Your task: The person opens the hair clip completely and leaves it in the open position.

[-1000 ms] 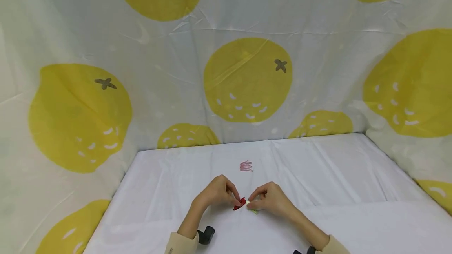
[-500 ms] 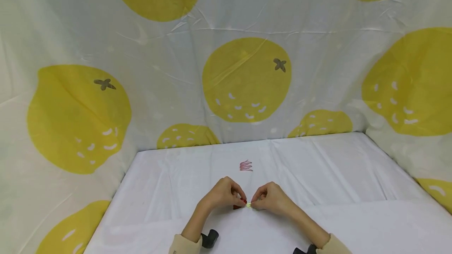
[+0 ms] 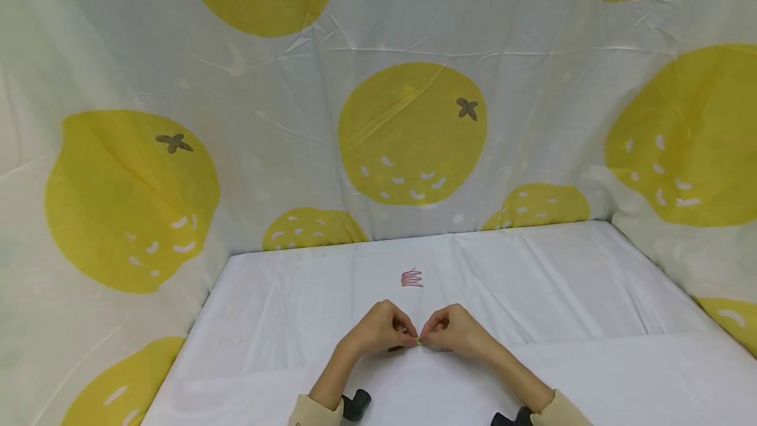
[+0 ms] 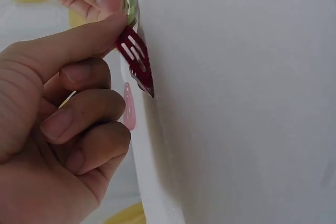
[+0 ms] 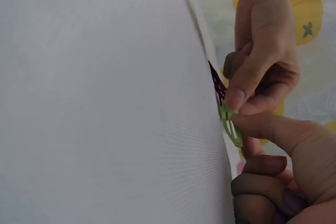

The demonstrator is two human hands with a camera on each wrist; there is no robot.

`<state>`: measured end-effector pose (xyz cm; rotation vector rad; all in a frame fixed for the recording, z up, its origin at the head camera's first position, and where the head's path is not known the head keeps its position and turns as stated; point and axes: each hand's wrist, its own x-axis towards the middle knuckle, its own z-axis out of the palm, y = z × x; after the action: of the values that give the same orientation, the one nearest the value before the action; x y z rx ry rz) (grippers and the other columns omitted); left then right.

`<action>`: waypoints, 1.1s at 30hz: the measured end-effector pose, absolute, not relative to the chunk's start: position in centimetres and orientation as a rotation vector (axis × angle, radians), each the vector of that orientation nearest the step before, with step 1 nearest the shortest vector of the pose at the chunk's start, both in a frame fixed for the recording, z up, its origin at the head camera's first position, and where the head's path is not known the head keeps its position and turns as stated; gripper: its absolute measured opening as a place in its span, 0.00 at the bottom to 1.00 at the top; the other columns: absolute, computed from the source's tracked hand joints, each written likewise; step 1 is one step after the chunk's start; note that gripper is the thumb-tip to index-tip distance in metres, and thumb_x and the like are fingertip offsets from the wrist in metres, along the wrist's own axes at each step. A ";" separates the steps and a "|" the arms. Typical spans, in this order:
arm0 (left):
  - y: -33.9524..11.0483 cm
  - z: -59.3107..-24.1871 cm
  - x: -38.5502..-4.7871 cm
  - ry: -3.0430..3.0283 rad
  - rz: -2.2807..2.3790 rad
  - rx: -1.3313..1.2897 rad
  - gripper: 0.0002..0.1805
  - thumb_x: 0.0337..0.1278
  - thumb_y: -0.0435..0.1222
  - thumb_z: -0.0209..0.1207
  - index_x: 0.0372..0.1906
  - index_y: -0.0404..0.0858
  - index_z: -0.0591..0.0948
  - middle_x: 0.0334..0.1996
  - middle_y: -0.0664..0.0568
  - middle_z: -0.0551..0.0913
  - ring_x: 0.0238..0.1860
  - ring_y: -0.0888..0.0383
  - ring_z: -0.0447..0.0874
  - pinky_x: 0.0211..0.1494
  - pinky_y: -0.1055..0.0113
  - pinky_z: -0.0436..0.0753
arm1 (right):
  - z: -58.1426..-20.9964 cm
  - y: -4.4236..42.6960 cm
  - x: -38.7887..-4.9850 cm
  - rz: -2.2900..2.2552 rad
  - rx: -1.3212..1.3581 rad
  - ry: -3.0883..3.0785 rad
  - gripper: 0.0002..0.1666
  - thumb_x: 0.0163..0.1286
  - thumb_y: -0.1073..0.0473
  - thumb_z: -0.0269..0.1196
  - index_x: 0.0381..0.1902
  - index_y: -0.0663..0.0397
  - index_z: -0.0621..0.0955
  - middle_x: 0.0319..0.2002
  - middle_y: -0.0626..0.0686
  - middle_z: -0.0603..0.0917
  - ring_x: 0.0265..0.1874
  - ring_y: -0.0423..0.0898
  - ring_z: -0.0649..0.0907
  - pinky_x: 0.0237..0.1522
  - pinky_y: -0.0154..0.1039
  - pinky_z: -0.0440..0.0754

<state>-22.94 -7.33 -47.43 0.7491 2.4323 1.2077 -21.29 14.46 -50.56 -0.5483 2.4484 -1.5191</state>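
Note:
Just above the white cloth, my left hand and right hand meet at their fingertips. A red snap hair clip is pinched between the left thumb and forefinger, its pointed end angled down toward the cloth. My right hand pinches a green snap hair clip by thumb and finger. The two clips touch or overlap at their ends, where fingertips partly cover them. In the head view, only slivers of both clips show between the hands.
Several pink hair clips lie in a row on the white-covered table, beyond the hands. A lemon-print curtain rises behind and at both sides. Black wrist cameras sit below the hands.
My left hand has moved right with the red clip until its fingertips meet the right hand's. The green clip has turned and is now mostly hidden in the head view.

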 end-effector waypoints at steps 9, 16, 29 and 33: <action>-8.0 -47.4 -23.4 2.452 1.325 0.663 0.03 0.56 0.32 0.71 0.30 0.37 0.91 0.17 0.55 0.81 0.20 0.67 0.71 0.24 0.74 0.69 | -49.8 14.6 -21.4 -1.589 -0.496 2.427 0.08 0.67 0.58 0.70 0.33 0.57 0.90 0.18 0.40 0.73 0.19 0.32 0.68 0.23 0.27 0.66; -8.2 -47.1 -23.5 2.454 1.367 0.619 0.03 0.57 0.31 0.69 0.31 0.37 0.91 0.17 0.60 0.75 0.21 0.66 0.67 0.24 0.74 0.66 | -49.5 14.7 -21.5 -1.609 -0.432 2.510 0.10 0.67 0.55 0.72 0.33 0.57 0.90 0.20 0.43 0.75 0.19 0.32 0.68 0.22 0.28 0.65; -8.1 -47.1 -23.8 2.464 1.527 0.463 0.07 0.59 0.35 0.71 0.33 0.33 0.89 0.22 0.49 0.81 0.27 0.62 0.70 0.29 0.72 0.68 | -49.3 14.7 -21.6 -1.652 -0.354 2.603 0.10 0.67 0.54 0.72 0.32 0.55 0.89 0.25 0.50 0.84 0.23 0.32 0.71 0.25 0.28 0.66; -8.1 -47.1 -23.9 2.452 1.573 0.437 0.09 0.59 0.36 0.70 0.33 0.32 0.89 0.27 0.40 0.87 0.29 0.62 0.72 0.32 0.72 0.71 | -49.4 14.7 -21.8 -1.682 -0.335 2.610 0.13 0.67 0.52 0.72 0.31 0.56 0.89 0.25 0.51 0.84 0.24 0.33 0.71 0.26 0.28 0.66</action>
<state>-23.87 -8.07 -47.10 0.4369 2.4522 1.5727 -21.76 14.68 -49.36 -0.3352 2.6101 -1.6817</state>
